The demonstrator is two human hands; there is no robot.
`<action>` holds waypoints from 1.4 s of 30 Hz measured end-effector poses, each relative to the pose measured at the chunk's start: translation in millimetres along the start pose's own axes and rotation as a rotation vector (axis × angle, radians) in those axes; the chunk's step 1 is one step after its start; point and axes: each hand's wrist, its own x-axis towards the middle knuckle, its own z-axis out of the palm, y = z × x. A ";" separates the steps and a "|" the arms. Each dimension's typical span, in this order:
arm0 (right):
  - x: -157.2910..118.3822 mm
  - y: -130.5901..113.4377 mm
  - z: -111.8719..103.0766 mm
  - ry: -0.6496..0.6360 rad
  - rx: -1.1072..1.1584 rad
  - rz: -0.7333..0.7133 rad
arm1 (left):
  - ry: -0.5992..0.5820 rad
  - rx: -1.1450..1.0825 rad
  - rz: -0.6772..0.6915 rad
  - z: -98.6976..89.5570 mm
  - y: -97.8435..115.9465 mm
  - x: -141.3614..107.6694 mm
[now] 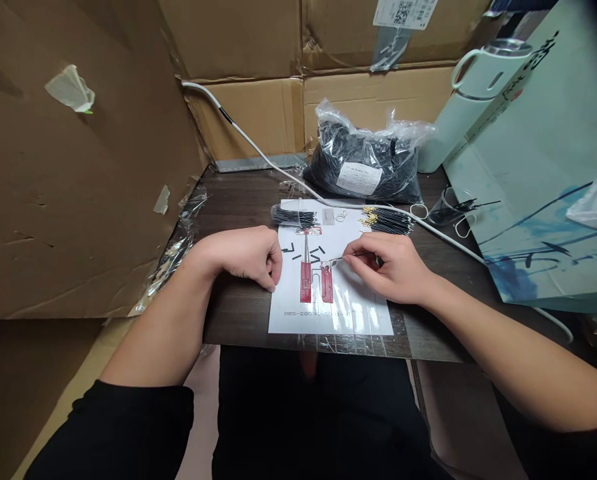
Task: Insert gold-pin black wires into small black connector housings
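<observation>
A laminated white sheet with printed red shapes lies on the dark table. My left hand rests closed at its left edge; whatever its curled fingers hold, if anything, is hidden. Over the right part of the sheet, my right hand pinches a thin dark piece that points left. Several short black pieces are scattered between the hands. At the sheet's top lie a bundle of black pieces in a clear container and a bundle of black pins with gold ends.
A clear bag of black pieces stands at the back, with a white cable running before it. A clear cup lies at the right, near a pale green bottle and a large pale bag. Cardboard walls the left.
</observation>
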 end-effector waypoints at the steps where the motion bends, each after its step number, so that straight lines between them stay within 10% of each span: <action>1: 0.2 -0.1 0.0 0.000 0.003 0.002 | -0.003 0.001 0.001 1.3 -0.2 0.9; 9: 0.7 -1.0 0.1 -0.004 0.001 0.000 | -0.001 -0.025 0.113 8.9 10.0 4.0; 20: 1.8 -12.1 -3.5 0.098 0.055 -0.048 | 0.433 -0.367 0.455 30.4 25.4 27.4; 42: 1.3 -8.4 -1.8 0.095 0.011 -0.045 | 0.426 -0.535 0.368 39.4 25.3 31.0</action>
